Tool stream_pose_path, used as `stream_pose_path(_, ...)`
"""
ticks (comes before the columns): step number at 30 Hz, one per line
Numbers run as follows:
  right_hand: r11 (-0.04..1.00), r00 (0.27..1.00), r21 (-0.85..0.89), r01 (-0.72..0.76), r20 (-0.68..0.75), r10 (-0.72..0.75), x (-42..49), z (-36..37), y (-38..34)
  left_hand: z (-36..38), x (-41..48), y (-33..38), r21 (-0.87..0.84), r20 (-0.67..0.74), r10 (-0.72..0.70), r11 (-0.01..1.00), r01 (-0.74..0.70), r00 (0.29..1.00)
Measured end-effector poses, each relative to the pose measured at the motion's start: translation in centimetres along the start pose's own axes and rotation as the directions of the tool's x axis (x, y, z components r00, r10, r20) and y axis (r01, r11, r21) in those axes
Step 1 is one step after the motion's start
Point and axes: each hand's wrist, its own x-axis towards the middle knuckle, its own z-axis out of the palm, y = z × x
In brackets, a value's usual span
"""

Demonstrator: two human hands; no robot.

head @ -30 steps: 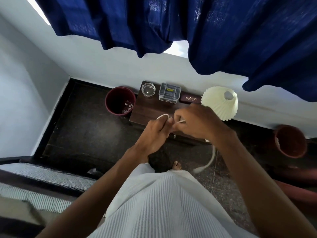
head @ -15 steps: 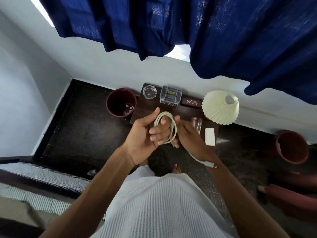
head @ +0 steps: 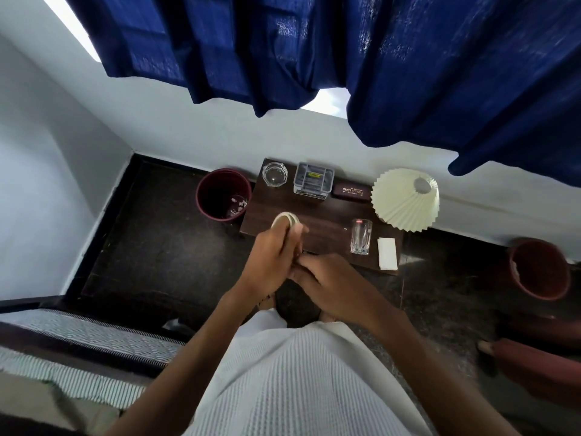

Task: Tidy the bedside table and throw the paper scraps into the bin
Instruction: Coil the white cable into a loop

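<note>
Though blurred, bin scraps (maybe paper).

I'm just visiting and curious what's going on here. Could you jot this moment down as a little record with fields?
Setting: dark wooden bedside table against a white wall
Left hand: holds a coiled white cable
Right hand: meets the left hand; grip unclear
On table: glass ashtray, clear organiser box, spectacle case, drinking glass, white paper
Lamp shade: pleated, at right end
Bin: maroon, left of table, scraps inside
</note>
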Motion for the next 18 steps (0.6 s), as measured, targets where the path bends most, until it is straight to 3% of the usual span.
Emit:
stream_pose_path(4, 0.970, 0.984, -0.234, 0.069, -0.142, -0.104, 0.6, -2.4, -0.4, -0.3, -1.2, -0.6, -0.051, 0.132, -0.022, 0.998, 0.029, 0.991)
stream_pose_path(7, 0.964, 0.959, -0.234, 0.124, -0.222, -0.177, 1.2, -3.8, 0.0, -0.4, -2.6, -0.3, -0.093, 0.180, -0.083, 0.991, 0.101, 0.980)
stream_pose_path(12, 0.970, 0.935, 0.054, 0.236, -0.285, -0.212, 2.3, -3.1, 0.3, -1.4, -3.2, 1.0, -0.280, 0.274, -0.172, 0.927, 0.250, 0.946)
stream_pose_path(15, 0.926, 0.947, 0.312, 0.211, -0.302, -0.114, 3.0, -1.5, 0.1, -2.6, -3.1, 1.9, -0.389, 0.304, -0.162, 0.878, 0.277, 0.939)
stream_pose_path(18, 0.791, 0.946, 0.594, 0.144, -0.317, 0.066, 3.5, 0.7, -1.5, -3.8, -2.7, 2.1, -0.503, 0.271, -0.197, 0.806, 0.313, 0.942)
